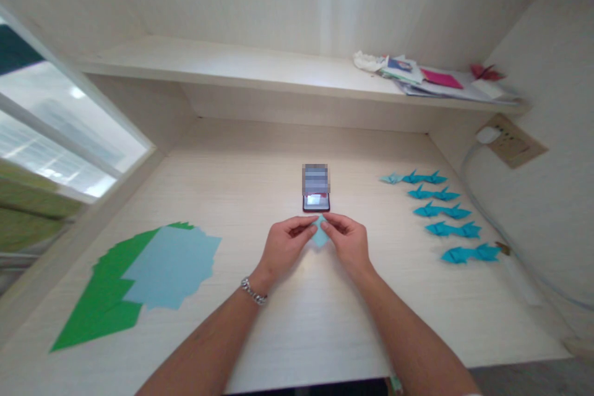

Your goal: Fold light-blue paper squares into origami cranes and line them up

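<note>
Our left hand [285, 244] and right hand [351, 244] meet over the small folded paper [320, 235], pinching it between thumbs and forefingers, one at each side. It lies straight ahead of us, midway between the two, so neither hand is nearer; its long axis seems to run away from us, with one tip towards the phone [316, 201] just beyond. Our thumbs lie on its upper face and our fingers are drawn in close; how the folds sit under them is too small for us to tell. Farther out on the counter [260, 161], well apart from our hands, green paper [106, 284] lies to our left, partly under light-blue sheets [171, 266], and rows of blue folded figures [448, 211] stand to our right.
</note>
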`<action>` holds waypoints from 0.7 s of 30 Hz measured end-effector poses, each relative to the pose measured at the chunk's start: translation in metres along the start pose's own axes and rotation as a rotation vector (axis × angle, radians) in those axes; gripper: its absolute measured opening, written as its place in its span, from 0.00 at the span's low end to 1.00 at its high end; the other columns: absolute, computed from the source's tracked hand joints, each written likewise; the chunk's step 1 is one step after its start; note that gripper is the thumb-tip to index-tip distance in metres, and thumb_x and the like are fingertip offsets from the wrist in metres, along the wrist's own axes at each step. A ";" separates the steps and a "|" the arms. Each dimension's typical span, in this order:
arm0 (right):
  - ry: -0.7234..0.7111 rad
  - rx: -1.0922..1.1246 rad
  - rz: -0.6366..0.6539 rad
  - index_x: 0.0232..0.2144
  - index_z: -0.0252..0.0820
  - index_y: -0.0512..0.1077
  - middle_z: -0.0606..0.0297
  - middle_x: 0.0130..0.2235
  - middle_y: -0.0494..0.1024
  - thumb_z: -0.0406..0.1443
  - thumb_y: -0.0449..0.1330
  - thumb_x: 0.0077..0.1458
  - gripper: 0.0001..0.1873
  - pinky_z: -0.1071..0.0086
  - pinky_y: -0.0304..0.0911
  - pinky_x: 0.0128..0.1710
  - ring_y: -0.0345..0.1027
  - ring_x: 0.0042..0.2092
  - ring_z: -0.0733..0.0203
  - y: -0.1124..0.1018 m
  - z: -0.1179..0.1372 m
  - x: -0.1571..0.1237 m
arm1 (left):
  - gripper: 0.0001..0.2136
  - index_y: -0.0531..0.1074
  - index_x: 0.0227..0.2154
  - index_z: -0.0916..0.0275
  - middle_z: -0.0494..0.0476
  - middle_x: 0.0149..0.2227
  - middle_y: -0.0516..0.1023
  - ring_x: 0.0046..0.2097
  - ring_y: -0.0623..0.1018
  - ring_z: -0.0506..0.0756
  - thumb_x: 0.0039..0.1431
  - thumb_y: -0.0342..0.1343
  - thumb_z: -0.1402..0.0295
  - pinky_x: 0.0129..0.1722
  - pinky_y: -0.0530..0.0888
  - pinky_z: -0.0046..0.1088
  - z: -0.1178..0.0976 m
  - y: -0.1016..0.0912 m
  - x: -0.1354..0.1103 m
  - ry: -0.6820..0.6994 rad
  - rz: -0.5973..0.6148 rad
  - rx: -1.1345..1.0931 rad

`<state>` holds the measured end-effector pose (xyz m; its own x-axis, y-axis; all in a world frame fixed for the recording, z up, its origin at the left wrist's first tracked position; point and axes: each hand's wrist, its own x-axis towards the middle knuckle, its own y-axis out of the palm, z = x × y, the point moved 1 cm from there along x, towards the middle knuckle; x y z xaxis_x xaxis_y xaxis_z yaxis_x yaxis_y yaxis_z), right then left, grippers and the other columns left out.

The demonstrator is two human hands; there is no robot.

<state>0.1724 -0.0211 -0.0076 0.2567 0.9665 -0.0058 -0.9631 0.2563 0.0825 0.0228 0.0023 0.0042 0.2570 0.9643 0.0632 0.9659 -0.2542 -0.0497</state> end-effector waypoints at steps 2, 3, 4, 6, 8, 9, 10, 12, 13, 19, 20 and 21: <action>0.006 0.010 -0.003 0.37 0.40 0.78 0.59 0.37 0.81 0.38 0.66 0.45 0.15 0.61 0.70 0.42 0.75 0.38 0.55 0.000 -0.001 0.000 | 0.13 0.78 0.39 0.62 0.60 0.41 0.81 0.42 0.79 0.57 0.51 0.61 0.65 0.46 0.74 0.34 0.001 0.000 0.000 -0.003 -0.004 0.004; 0.006 0.013 -0.004 0.37 0.40 0.78 0.59 0.37 0.81 0.38 0.66 0.44 0.15 0.61 0.70 0.42 0.75 0.38 0.55 0.000 -0.002 0.000 | 0.12 0.78 0.39 0.63 0.60 0.41 0.81 0.42 0.79 0.57 0.51 0.62 0.65 0.45 0.75 0.34 0.001 0.000 0.000 -0.004 -0.008 0.002; 0.006 0.015 -0.003 0.37 0.40 0.78 0.59 0.37 0.81 0.38 0.66 0.44 0.15 0.61 0.70 0.42 0.75 0.38 0.55 0.001 -0.002 0.000 | 0.12 0.78 0.39 0.63 0.60 0.40 0.81 0.41 0.79 0.57 0.51 0.62 0.65 0.45 0.75 0.33 0.001 0.000 0.000 -0.004 -0.010 0.000; 0.008 0.017 0.002 0.37 0.40 0.78 0.59 0.37 0.81 0.39 0.66 0.44 0.15 0.61 0.70 0.42 0.75 0.38 0.55 0.001 -0.002 0.000 | 0.12 0.79 0.38 0.63 0.60 0.40 0.81 0.41 0.79 0.57 0.50 0.62 0.66 0.44 0.75 0.33 0.001 0.000 0.000 -0.007 -0.012 -0.002; 0.011 0.012 0.007 0.37 0.39 0.78 0.59 0.37 0.81 0.39 0.66 0.44 0.15 0.61 0.70 0.42 0.75 0.39 0.55 0.001 -0.001 0.000 | 0.12 0.79 0.38 0.63 0.59 0.39 0.81 0.41 0.79 0.57 0.50 0.62 0.65 0.44 0.75 0.33 0.000 0.000 0.001 -0.010 -0.019 0.001; 0.012 0.007 0.008 0.37 0.39 0.78 0.59 0.38 0.81 0.39 0.66 0.44 0.15 0.61 0.70 0.42 0.75 0.39 0.55 0.001 -0.001 0.000 | 0.12 0.79 0.38 0.63 0.59 0.39 0.81 0.40 0.79 0.57 0.50 0.62 0.65 0.44 0.75 0.33 -0.001 0.000 0.001 -0.013 -0.024 0.005; 0.013 0.003 0.009 0.37 0.39 0.78 0.59 0.38 0.81 0.39 0.66 0.44 0.15 0.61 0.70 0.43 0.75 0.39 0.55 0.001 -0.001 0.000 | 0.12 0.79 0.37 0.63 0.59 0.39 0.81 0.40 0.79 0.57 0.50 0.62 0.65 0.44 0.75 0.34 -0.001 -0.001 0.001 -0.017 -0.030 0.010; 0.014 -0.001 0.010 0.37 0.39 0.78 0.59 0.38 0.81 0.39 0.66 0.44 0.15 0.61 0.69 0.43 0.75 0.39 0.55 0.001 0.000 0.000 | 0.11 0.79 0.36 0.63 0.59 0.38 0.81 0.40 0.79 0.57 0.49 0.63 0.65 0.44 0.75 0.34 -0.002 -0.001 0.001 -0.024 -0.037 0.017; 0.014 0.000 0.010 0.36 0.39 0.78 0.59 0.37 0.81 0.39 0.66 0.44 0.15 0.61 0.69 0.43 0.75 0.39 0.54 0.001 0.000 -0.001 | 0.11 0.79 0.36 0.63 0.59 0.38 0.81 0.39 0.79 0.57 0.49 0.63 0.65 0.44 0.75 0.34 -0.002 -0.001 0.001 -0.025 -0.039 0.020; 0.021 0.004 0.008 0.36 0.40 0.78 0.59 0.37 0.81 0.40 0.67 0.44 0.15 0.60 0.69 0.43 0.75 0.39 0.54 0.001 -0.001 0.000 | 0.11 0.80 0.36 0.62 0.59 0.38 0.82 0.39 0.79 0.58 0.49 0.63 0.64 0.43 0.75 0.34 -0.003 0.000 0.001 -0.013 -0.043 0.029; 0.024 0.008 0.011 0.36 0.40 0.78 0.59 0.37 0.81 0.40 0.67 0.43 0.15 0.60 0.70 0.43 0.75 0.39 0.54 0.001 -0.002 0.000 | 0.11 0.80 0.36 0.62 0.59 0.38 0.82 0.39 0.79 0.58 0.49 0.63 0.64 0.43 0.75 0.34 -0.003 0.000 0.000 -0.010 -0.044 0.029; 0.027 0.012 0.014 0.36 0.40 0.78 0.59 0.37 0.81 0.40 0.67 0.43 0.16 0.60 0.70 0.43 0.75 0.39 0.53 0.001 -0.002 0.000 | 0.11 0.80 0.36 0.62 0.59 0.38 0.82 0.39 0.79 0.58 0.49 0.63 0.64 0.43 0.75 0.34 -0.003 0.000 0.000 -0.006 -0.045 0.033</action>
<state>0.1712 -0.0207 -0.0099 0.2411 0.9700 -0.0316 -0.9654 0.2431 0.0948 0.0229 0.0023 0.0069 0.2129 0.9752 0.0605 0.9749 -0.2079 -0.0796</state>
